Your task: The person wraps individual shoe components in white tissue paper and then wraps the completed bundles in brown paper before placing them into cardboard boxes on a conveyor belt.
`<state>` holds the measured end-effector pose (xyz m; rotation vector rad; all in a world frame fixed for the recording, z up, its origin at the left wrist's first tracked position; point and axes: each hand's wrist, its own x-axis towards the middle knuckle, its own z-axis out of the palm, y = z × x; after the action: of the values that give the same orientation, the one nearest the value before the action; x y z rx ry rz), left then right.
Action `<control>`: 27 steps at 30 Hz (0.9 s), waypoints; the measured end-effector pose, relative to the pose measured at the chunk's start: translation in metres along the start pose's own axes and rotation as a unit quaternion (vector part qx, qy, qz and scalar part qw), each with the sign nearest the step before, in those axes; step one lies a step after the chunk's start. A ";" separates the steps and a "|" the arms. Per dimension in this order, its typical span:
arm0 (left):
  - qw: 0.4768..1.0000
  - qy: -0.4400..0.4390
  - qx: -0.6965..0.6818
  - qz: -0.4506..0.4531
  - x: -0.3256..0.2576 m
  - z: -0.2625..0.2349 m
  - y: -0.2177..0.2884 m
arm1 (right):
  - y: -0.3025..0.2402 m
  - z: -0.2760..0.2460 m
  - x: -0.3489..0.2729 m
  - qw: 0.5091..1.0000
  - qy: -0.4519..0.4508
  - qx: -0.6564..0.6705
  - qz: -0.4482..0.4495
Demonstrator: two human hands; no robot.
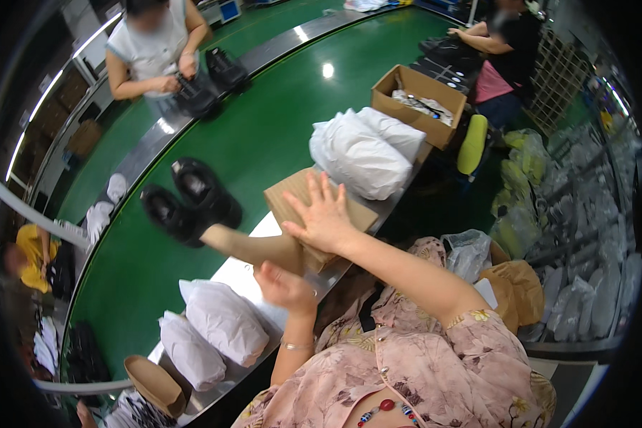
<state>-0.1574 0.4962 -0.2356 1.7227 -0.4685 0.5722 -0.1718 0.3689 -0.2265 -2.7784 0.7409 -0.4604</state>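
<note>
Brown paper is curled over the metal ledge, beside a paper stack on which the right hand is spread. The left hand is loosely open; its contact with the paper cannot be told. The stack is probably best steadied by a flat palm while the curl is eased evenly.

A factory or workshop floor where shoes are packed: a long green work surface with metal edges carries black shoes, white-wrapped bundles, a cardboard box and an open carton. Several workers sit or stand along it, beneath strip lights, and a rack holds plastic-bagged pieces.
</note>
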 end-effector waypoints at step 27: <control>0.578 -0.563 -0.354 -0.472 -0.134 0.090 0.117 | 0.165 -0.037 -0.346 0.696 0.293 0.529 0.388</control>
<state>-0.3220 0.3835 -0.2412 1.0451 -0.4339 -1.4458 -0.5427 0.4024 -0.3244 -1.0691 1.1613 -1.1177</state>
